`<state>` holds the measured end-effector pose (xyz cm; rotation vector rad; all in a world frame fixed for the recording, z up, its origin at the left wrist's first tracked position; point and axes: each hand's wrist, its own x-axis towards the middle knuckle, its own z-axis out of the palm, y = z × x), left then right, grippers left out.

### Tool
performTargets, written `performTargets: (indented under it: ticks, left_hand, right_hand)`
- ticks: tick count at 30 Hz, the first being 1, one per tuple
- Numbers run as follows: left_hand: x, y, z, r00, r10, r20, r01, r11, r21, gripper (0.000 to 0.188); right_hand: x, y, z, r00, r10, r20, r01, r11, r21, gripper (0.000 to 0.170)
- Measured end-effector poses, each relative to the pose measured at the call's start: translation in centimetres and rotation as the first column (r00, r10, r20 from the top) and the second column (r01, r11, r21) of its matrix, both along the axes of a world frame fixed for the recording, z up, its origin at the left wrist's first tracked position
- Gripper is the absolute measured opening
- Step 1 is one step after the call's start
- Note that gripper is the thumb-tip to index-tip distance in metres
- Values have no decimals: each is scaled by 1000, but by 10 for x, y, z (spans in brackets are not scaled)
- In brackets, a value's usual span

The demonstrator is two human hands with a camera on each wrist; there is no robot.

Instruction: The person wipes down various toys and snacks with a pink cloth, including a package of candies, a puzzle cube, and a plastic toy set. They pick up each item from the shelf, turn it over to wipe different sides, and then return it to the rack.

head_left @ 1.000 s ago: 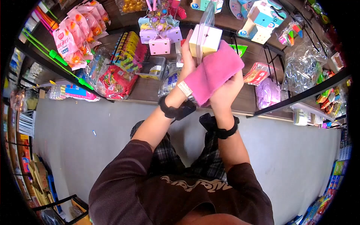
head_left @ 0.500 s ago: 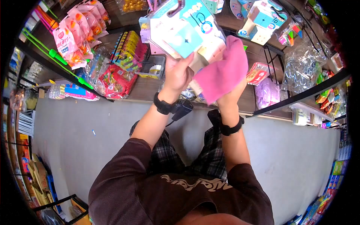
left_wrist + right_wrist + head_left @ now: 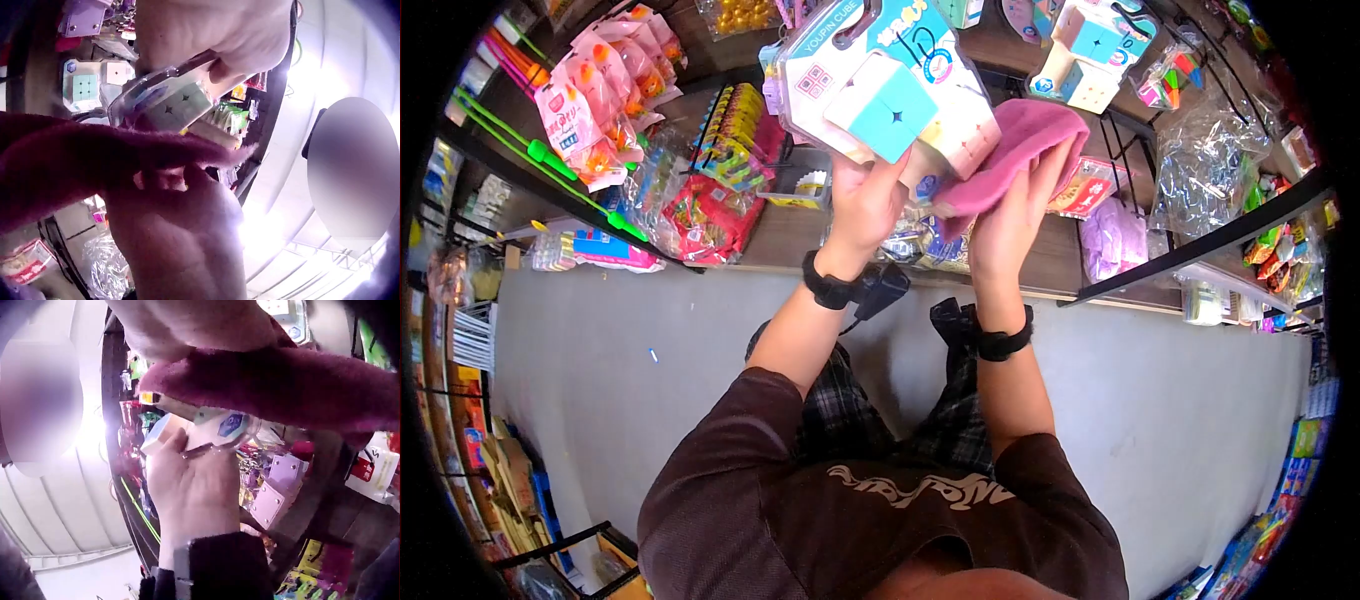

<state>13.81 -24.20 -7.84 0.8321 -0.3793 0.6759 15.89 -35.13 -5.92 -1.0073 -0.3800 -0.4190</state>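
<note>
My left hand [image 3: 868, 205] grips the lower edge of a packaged puzzle cube [image 3: 893, 112], thumb on the front. The clear pack has a printed card and pale blue, white and pink cube faces, tilted up toward the head camera. A pink cloth [image 3: 1040, 135] lies folded in my right hand [image 3: 1008, 225] against the pack's lower right side. In the left wrist view the cloth [image 3: 112, 156] crosses just below the pack [image 3: 181, 106]. The right wrist view shows the left thumb [image 3: 177, 441] on the pack, with the cloth [image 3: 269, 387] above.
A shelf board [image 3: 780, 235] with hanging goods lies beyond the hands. Pink snack bags [image 3: 595, 110] hang at left, a red packet bundle [image 3: 715, 220] nearer. More packaged cubes [image 3: 1090, 60] hang at back right. A black shelf rail [image 3: 1200, 245] slants along the right.
The pack, first edge-on with the cloth over its near side, has turned face-up in the left hand. The cloth and right hand have shifted right, with the cloth now folded along the pack's side.
</note>
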Motion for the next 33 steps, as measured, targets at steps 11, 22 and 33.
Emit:
performTargets:
  ticks: [11,22,33]
  left_hand:
    - [-14,10,22,979,196,61,-195,981,-25,39]
    - [-16,8,26,973,226,39,-225,974,-31,40]
    - [-10,12,22,966,252,51,-250,967,-44,39]
  right_hand:
    - [-8,-30,20,964,248,-96,-251,968,-16,43]
    - [-17,-47,-27,995,-48,89,92,789,-608,42]
    - [8,-26,23,854,-74,515,500,386,-775,25]
